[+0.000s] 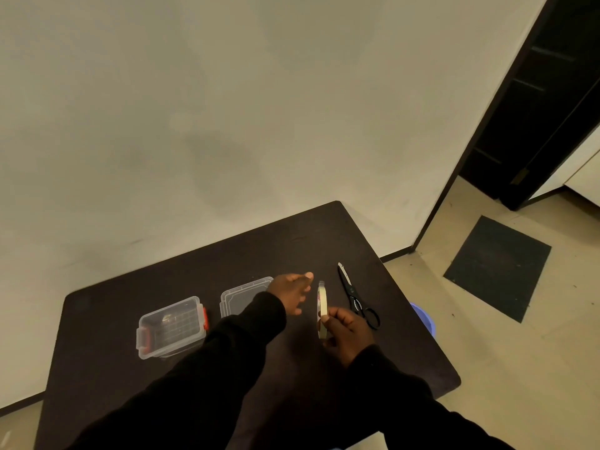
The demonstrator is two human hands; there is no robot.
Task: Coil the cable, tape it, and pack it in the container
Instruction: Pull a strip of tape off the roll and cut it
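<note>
Head view, looking down on a dark tabletop [107, 378] set against a pale wall. The right hand [345, 336] holds a roll of cream masking tape [321, 311] upright on its edge, above the tabletop; the thumb and fingers [336, 316] are curled round the roll's lower part, so the roll is seen nearly edge-on, with a bit of red print on its inner side. A short tab of tape sticks up at the top of the roll. The left hand [292, 293] reaches forward just left of the roll, fingers loosely spread and fairly straight, with one fingertip pointing toward the top of the roll; whether it touches the tape end cannot be told, and it does not seem to grip anything. Both arms are in black sleeves.

Left of the hands sits a clear plastic container [171, 326] with red clasps at its two ends, open at the top; something dark shows through its walls, but whether that is the cable cannot be told. Its clear lid [242, 295] lies flat on the tabletop between the container and the left hand, partly hidden by the left wrist. Black-handled scissors [355, 297] lie closed on the tabletop just right of the tape roll, blades pointing away from the person.

Beyond the tabletop's right edge, part of a blue tub [422, 315] shows on the tiled floor, and further right a dark mat [496, 267] lies near a dark doorframe.
</note>
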